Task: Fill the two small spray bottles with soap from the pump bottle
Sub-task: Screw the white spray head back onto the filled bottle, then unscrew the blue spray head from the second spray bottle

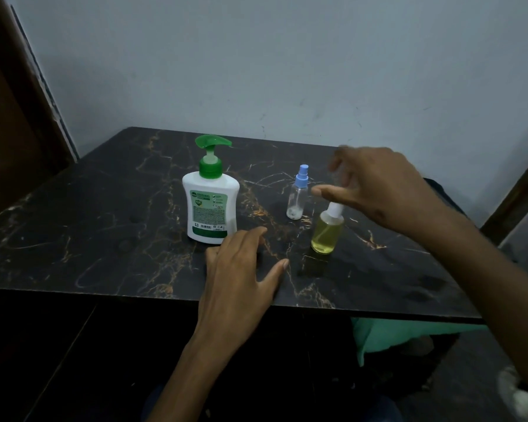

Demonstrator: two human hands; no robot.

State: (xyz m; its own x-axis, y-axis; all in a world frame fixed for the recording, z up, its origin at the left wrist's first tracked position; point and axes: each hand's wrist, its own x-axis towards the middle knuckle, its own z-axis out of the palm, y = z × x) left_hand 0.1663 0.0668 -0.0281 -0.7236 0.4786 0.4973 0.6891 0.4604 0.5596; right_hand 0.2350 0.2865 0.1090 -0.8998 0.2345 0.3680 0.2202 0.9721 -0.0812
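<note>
- The pump bottle (pixel 210 205) stands upright on the dark, gold-veined worktop (pixel 89 239). Its body is white and flattish, with a green and white label facing the camera and a green collar at the neck.
- Its long axis runs straight up; the green pump head on top points its nozzle to the right, toward the two small bottles.
- The blue bottle (pixel 297 197) stands upright to the right of the pump bottle, well apart from it. It is a slim, clear tube with a pale blue spray top, and only a little whitish residue shows at its bottom.
- The yellow bottle (pixel 326 231) stands right of the pump bottle too, nearer the front edge than the blue bottle and just beside it. It is clear and round, holds yellow-green liquid for most of its height, and carries a white spray top. It leans slightly to the right at the top.
- The right hand (pixel 378 190) hovers over the yellow bottle, its fingers loosely spread and blurred; the thumb lies just above the white top. Whether it touches the top, I cannot tell.
- The left hand (pixel 241 269) lies just in front of the pump bottle, open, fingers straight and together, thumb splayed to the right, holding nothing.
- Behind the pump bottle rises a pale wall (pixel 287 62).
</note>
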